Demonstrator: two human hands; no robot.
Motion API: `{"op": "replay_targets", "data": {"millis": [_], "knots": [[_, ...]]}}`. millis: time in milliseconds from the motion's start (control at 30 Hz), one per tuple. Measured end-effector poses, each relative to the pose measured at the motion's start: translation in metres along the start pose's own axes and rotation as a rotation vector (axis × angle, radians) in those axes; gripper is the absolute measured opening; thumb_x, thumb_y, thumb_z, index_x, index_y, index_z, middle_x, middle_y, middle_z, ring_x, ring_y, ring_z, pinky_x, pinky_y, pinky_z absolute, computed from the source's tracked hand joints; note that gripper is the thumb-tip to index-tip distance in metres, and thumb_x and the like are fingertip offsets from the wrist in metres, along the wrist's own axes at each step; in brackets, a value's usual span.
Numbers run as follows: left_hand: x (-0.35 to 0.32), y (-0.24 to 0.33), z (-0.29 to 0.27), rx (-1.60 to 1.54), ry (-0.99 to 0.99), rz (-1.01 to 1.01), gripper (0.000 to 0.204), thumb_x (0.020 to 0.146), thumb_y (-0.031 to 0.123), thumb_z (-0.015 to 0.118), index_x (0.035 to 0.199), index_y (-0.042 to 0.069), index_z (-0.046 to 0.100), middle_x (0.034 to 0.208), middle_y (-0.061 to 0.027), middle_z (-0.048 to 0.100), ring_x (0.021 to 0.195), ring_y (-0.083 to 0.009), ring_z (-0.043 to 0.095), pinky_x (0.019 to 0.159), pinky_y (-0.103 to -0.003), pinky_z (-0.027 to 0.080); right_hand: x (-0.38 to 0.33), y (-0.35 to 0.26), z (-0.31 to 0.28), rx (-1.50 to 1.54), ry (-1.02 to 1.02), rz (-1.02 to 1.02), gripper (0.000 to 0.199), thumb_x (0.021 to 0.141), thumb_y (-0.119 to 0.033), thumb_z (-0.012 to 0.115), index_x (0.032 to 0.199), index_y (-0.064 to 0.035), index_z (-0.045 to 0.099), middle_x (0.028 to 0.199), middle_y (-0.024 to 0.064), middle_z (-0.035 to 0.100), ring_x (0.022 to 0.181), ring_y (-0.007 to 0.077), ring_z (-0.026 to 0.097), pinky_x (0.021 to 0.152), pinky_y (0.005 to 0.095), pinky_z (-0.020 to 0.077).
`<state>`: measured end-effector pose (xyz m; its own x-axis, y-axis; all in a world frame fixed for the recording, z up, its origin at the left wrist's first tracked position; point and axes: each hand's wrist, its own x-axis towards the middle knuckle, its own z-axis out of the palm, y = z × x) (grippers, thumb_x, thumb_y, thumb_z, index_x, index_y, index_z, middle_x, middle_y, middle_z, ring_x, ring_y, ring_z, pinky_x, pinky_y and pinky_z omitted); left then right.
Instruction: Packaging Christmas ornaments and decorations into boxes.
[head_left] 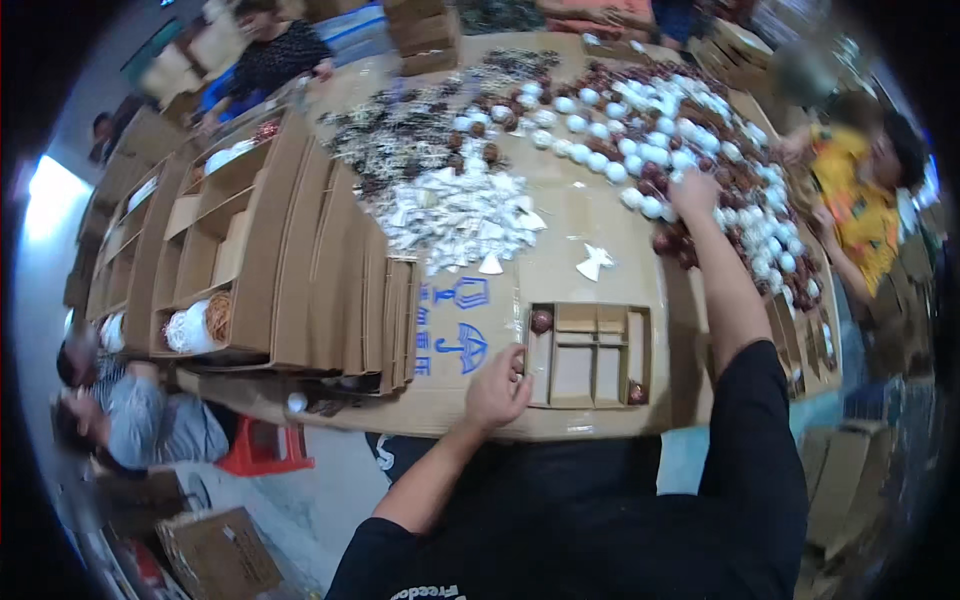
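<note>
A shallow divided cardboard box (590, 406) lies on the table before me. One dark red ball (542, 321) sits in its upper left corner and another (637, 393) in its lower right. My left hand (497, 390) is at the box's left wall, its fingers curled round something small that I cannot make out. Far forward to the right, my right hand (693, 190) reaches into a wide heap of white balls (655, 155) and brown-red balls (708, 142). Its fingers are bent down among them, and what they grip is hidden.
White angel-shaped pieces (455, 215) are heaped left of centre, with one loose piece (594, 262) nearer the box. Behind lie snowflake-like pieces (400, 140). Stacked divided boxes (290, 240) stand at the left. People work around the table, one in yellow (858, 190) at the right.
</note>
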<state>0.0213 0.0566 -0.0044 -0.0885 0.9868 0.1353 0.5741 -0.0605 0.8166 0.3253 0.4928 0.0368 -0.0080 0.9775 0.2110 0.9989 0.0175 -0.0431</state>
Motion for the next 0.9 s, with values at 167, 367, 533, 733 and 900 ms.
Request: {"op": "replay_targets", "data": {"millis": [167,367,533,733,900], "knots": [[-0.006,-0.001,-0.003,0.040,0.043,0.048,0.048,0.089,0.017,0.068,0.133,0.003,0.055,0.089,-0.0099,0.064,0.078,-0.0257,0.065,0.072,-0.039,0.055,0.000,-0.015,-0.021,0.044,-0.082,0.147,0.069,0.078,-0.047,0.080,0.128,-0.0023,0.062,0.133,0.0362,0.056,0.122,0.0523,0.058,0.104,0.0553,0.0493],[-0.004,0.001,-0.003,0.027,0.053,0.046,0.048,0.089,0.018,0.069,0.133,0.004,0.055,0.090,-0.0095,0.064,0.078,-0.0242,0.064,0.072,-0.037,0.054,-0.006,-0.013,-0.054,0.422,0.205,0.077,0.067,0.077,-0.042,0.084,0.127,-0.0026,0.062,0.128,0.0315,0.050,0.114,0.0471,0.059,0.100,0.0494,0.0507],[-0.005,-0.003,0.004,-0.139,0.132,-0.002,0.047,0.095,0.016,0.066,0.138,0.003,0.051,0.097,-0.0091,0.063,0.078,-0.0196,0.062,0.072,-0.033,0.053,-0.040,-0.020,-0.095,0.567,0.504,-0.049,0.062,0.080,-0.038,0.087,0.123,-0.0014,0.062,0.121,0.0217,0.056,0.113,0.0401,0.059,0.099,0.0486,0.0486],[0.027,0.057,-0.020,-0.356,0.381,0.019,0.050,0.098,0.010,0.066,0.144,0.001,0.048,0.118,-0.0093,0.059,0.099,-0.0112,0.059,0.085,-0.025,0.052,-0.226,-0.097,-0.144,0.891,0.075,-0.629,0.053,0.071,-0.013,0.087,0.117,-0.0021,0.064,0.123,0.0170,0.059,0.101,0.0325,0.062,0.088,0.0392,0.0522],[0.055,0.099,-0.051,-0.303,-0.045,0.017,0.058,0.093,0.015,0.077,0.145,0.004,0.053,0.127,-0.0120,0.064,0.110,-0.0177,0.065,0.092,-0.030,0.054,-0.326,-0.128,-0.126,0.935,-0.065,-0.551,0.063,0.068,-0.014,0.089,0.125,-0.0076,0.064,0.134,0.0228,0.055,0.120,0.0411,0.061,0.098,0.0459,0.0539]]}}
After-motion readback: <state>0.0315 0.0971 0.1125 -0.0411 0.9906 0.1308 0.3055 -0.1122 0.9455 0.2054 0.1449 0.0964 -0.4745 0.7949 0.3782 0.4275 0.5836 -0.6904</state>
